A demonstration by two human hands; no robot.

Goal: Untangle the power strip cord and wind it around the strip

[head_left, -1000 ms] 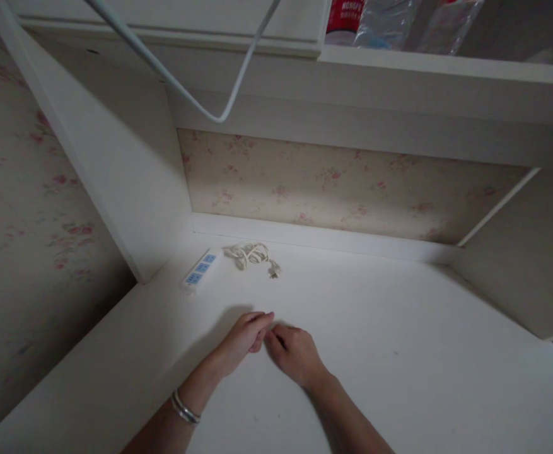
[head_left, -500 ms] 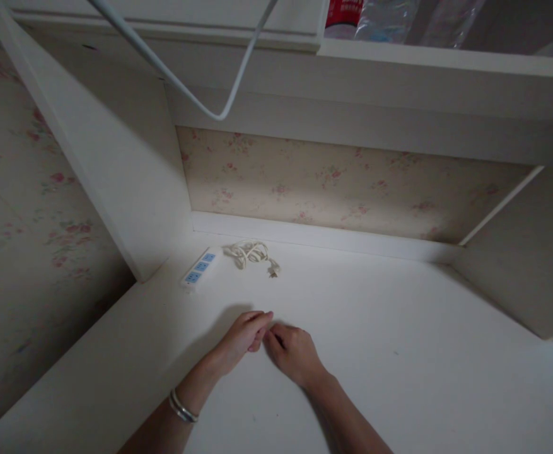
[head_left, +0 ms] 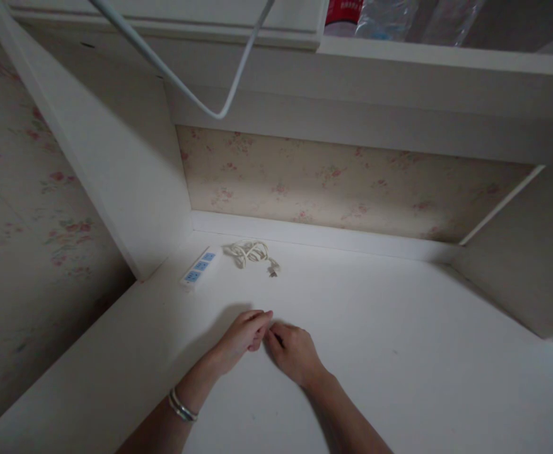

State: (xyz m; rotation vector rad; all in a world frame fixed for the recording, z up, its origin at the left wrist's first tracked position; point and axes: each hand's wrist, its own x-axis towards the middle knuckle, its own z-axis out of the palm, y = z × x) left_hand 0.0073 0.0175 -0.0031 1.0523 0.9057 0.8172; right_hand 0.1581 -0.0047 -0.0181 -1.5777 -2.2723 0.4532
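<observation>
My left hand [head_left: 246, 331] is closed in a loose fist with its thumb along the top, and I see nothing in it. Its fingers meet the fingertips of my right hand [head_left: 292, 353], which is also curled shut and shows nothing held. Both rest at the middle of a white desktop [head_left: 375, 315]. Beyond them, to the left, lies a white power strip [head_left: 200, 266] with blue sockets. Beside the strip is its bundled white cord [head_left: 252, 252], with the plug [head_left: 273, 270] at the near end.
A bent pale rod or cable [head_left: 219, 115] hangs across the upper left. Above the desk runs a white shelf [head_left: 446, 58] holding clear plastic bottles [head_left: 384, 19] and a red-labelled one [head_left: 343, 14]. A side panel [head_left: 129, 164] bounds the left, with floral wallpaper behind.
</observation>
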